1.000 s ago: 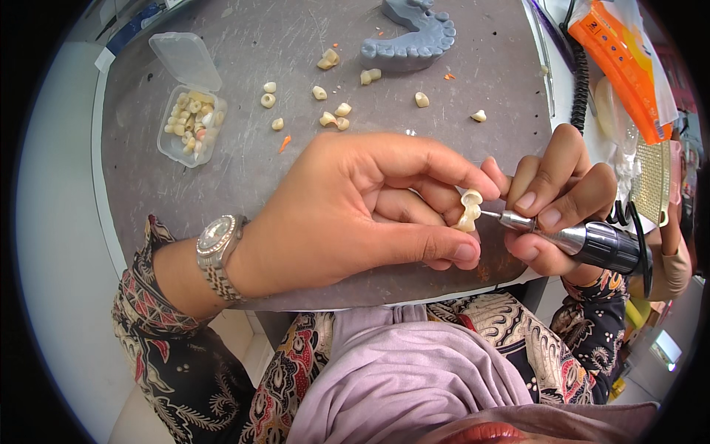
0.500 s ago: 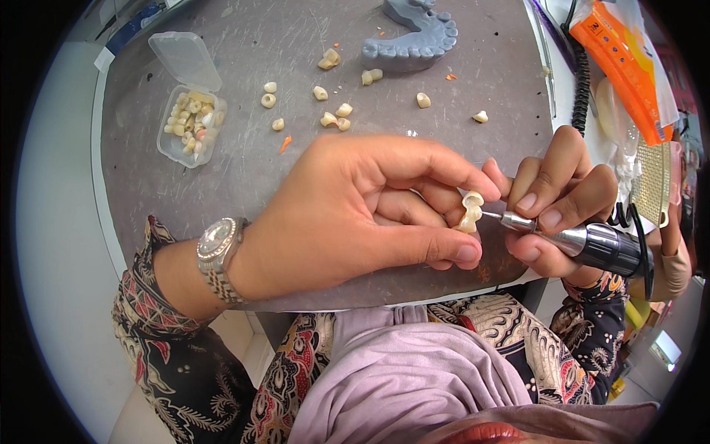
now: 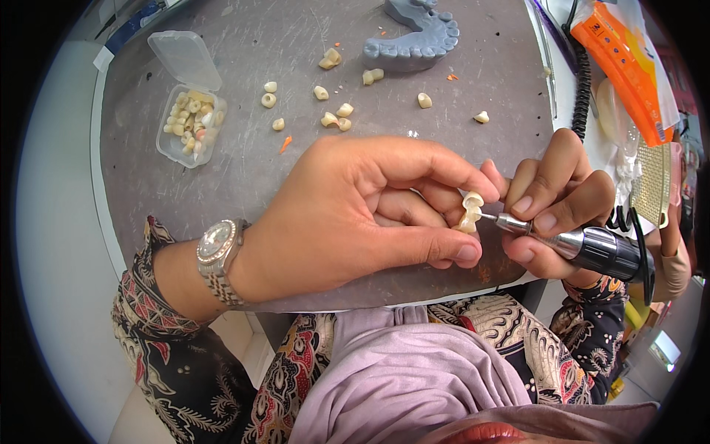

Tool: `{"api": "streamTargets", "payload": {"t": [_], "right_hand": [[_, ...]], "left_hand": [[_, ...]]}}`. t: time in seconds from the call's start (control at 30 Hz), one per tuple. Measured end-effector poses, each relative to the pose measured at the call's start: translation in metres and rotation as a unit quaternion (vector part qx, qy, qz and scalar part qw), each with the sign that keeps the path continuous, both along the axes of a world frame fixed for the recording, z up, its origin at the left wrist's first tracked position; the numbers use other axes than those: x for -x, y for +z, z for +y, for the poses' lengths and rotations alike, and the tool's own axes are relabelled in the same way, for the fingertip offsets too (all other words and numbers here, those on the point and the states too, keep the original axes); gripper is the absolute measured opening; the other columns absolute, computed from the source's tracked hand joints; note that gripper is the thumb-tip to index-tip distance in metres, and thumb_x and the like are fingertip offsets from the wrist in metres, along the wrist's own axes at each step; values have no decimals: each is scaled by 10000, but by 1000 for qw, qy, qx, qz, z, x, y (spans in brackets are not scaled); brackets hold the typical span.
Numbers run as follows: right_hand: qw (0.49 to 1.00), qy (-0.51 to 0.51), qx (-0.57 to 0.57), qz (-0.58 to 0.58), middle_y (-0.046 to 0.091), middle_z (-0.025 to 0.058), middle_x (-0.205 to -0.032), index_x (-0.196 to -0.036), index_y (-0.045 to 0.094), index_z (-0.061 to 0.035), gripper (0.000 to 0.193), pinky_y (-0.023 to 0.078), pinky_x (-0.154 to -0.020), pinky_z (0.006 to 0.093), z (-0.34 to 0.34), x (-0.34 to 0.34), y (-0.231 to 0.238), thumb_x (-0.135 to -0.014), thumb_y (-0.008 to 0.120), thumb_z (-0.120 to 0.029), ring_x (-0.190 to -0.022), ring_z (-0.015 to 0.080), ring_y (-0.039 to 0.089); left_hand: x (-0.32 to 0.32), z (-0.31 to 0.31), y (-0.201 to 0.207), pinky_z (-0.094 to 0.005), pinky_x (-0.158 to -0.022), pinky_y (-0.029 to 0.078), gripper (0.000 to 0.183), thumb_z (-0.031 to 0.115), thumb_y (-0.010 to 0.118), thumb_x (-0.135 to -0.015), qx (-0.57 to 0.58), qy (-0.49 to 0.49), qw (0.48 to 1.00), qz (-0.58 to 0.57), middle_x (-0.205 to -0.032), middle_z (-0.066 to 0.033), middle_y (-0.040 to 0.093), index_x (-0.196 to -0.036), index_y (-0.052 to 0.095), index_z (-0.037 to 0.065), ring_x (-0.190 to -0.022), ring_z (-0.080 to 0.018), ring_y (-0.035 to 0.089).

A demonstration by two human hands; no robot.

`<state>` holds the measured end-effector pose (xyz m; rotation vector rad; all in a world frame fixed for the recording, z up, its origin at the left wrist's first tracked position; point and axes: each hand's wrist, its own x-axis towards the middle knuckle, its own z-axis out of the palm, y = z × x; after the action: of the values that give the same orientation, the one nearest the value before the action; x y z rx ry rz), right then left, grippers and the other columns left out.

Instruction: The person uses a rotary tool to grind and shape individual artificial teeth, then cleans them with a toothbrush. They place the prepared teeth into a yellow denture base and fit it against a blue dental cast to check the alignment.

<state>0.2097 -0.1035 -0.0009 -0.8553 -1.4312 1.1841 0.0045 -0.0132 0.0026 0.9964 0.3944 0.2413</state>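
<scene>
Between the thumb and fingers of my left hand (image 3: 370, 207) is a small cream-coloured dental bridge (image 3: 472, 211), its hollow side turned to the right. A silver and black rotary handpiece (image 3: 573, 240) lies in my right hand (image 3: 551, 203), gripped near its front end like a pen. Its thin bur reaches the bridge's right side and appears to touch it. Fingertips of both hands come close together just above the bridge.
Loose tooth crowns (image 3: 345, 110) are scattered beyond my hands. An open clear plastic box (image 3: 164, 140) of crowns stands at left. At the far side sits a grey dental arch model (image 3: 407, 50). An orange packet (image 3: 617, 63) and a black coiled cord (image 3: 582, 96) lie at right.
My right hand and the handpiece have shifted slightly left, bringing the bur further over the bridge. My left hand holds the bridge in nearly the same place.
</scene>
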Motion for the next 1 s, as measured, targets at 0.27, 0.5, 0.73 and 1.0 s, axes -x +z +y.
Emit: {"api": "streamTargets", "payload": {"t": [0.27, 0.5, 0.73, 1.0], "right_hand": [[1000, 7, 4, 10, 483, 78, -898, -829, 503, -85, 279, 392, -1025, 417, 1, 0, -2, -704, 696, 73, -776, 143, 563], [1000, 4, 4, -8, 486, 79, -900, -827, 501, -84, 275, 393, -1022, 419, -1, 1, 0, -707, 697, 67, -777, 145, 566], [1000, -4, 11, -12, 485, 78, -895, -818, 494, -87, 273, 394, -1019, 429, 0, 1, 1, -709, 708, 44, -764, 140, 562], [1000, -6, 19, -4, 486, 73, -891, -811, 493, -91, 281, 396, -1019, 420, 0, 1, 2, -702, 710, 51, -755, 136, 560]], "left_hand": [[0, -1, 0, -187, -697, 513, 375, -72, 688, -738, -13, 4, 1000, 2, -813, -120, 662, -1088, 554, -80, -762, -117, 655], [0, -1, 2, -187, -698, 512, 370, -71, 690, -737, 3, 9, 1000, 13, -817, -121, 664, -1082, 557, -79, -751, -116, 656], [1, 0, -3, -195, -703, 517, 366, -72, 691, -736, -48, 5, 999, 2, -817, -122, 665, -1077, 560, -79, -760, -121, 657], [0, 0, -3, -196, -715, 522, 370, -66, 696, -733, -40, 3, 999, -5, -868, -130, 659, -1076, 559, -81, -774, -117, 656]]}}
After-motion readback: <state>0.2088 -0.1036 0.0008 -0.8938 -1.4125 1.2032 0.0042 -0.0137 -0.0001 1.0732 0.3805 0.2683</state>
